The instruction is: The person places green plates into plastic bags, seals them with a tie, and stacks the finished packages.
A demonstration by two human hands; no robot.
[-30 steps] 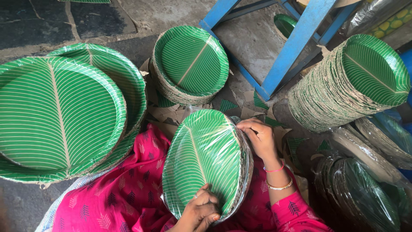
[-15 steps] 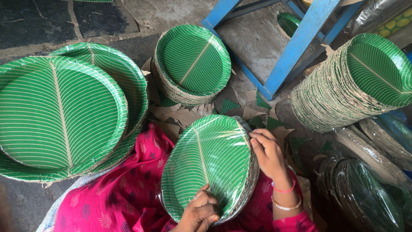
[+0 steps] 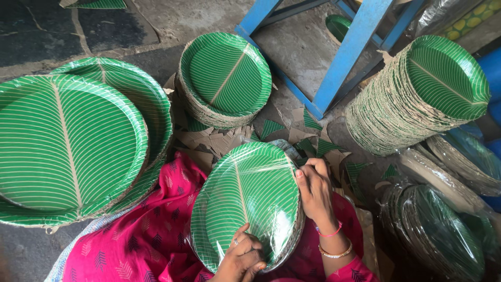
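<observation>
Far left, big green leaf-print plates [image 3: 68, 141] stacked on the floor. Centre near, left hand [image 3: 241, 258] clasping the lower rim of a film-wrapped plate stack [image 3: 248, 201] resting on a pink lap [image 3: 151, 235]; right hand [image 3: 315, 190] pressed flat on its right edge. Right, bagged plate stacks [image 3: 438, 230] lying tilted.

plate stacks [image 3: 224, 78] and blue frame [image 3: 344, 52] crowd ahead; bare floor [image 3: 308, 47] between them stays passable.

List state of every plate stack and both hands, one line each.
Lap stack: in clear film, tilted on lap.
Left hand: grips its lower rim.
Right hand: flat on its right edge.
Centre stack: bare, upright.
Right stack: bare, leaning.
Bagged stacks: wrapped, on side.
</observation>
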